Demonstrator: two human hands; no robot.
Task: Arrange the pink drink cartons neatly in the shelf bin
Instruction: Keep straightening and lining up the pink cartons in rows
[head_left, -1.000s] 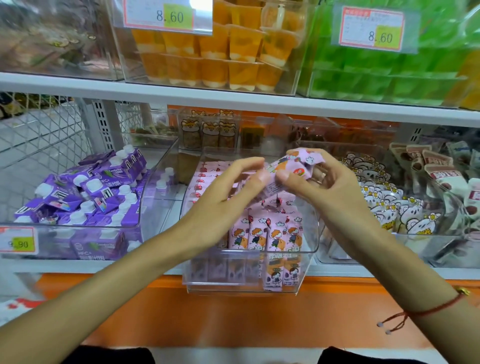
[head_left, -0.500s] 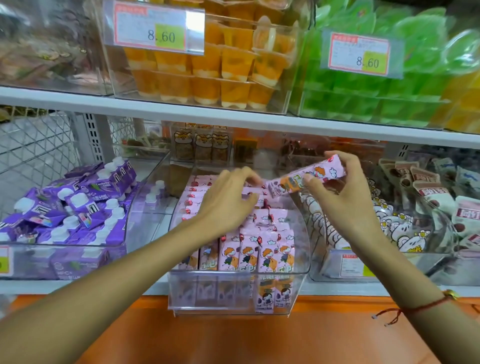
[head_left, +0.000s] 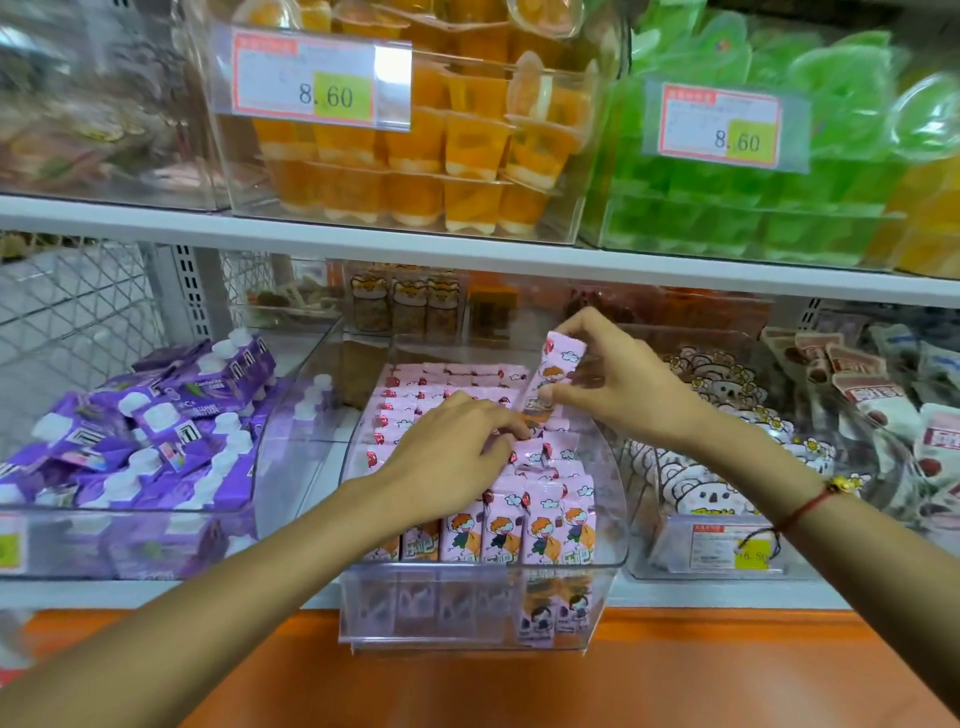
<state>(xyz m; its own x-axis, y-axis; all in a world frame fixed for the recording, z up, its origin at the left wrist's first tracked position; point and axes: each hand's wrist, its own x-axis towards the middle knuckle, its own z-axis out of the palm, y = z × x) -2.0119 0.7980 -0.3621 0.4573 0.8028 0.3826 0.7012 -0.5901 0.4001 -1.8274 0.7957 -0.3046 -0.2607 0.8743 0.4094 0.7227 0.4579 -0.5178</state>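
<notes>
The right hand (head_left: 618, 387) pinches one pink carton (head_left: 553, 371) nearly upright above the clear bin (head_left: 483, 608). The left hand (head_left: 447, 452) rests, fingers loosely bent, on the packed cartons (head_left: 519, 525) inside.

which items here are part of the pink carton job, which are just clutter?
In the job:
- pink carton gripped in the right hand
- left hand resting on the pink cartons in the bin
- clear bin

Just there:
- purple pouches
- orange jelly cups
- green jelly cups
- price tags
</notes>
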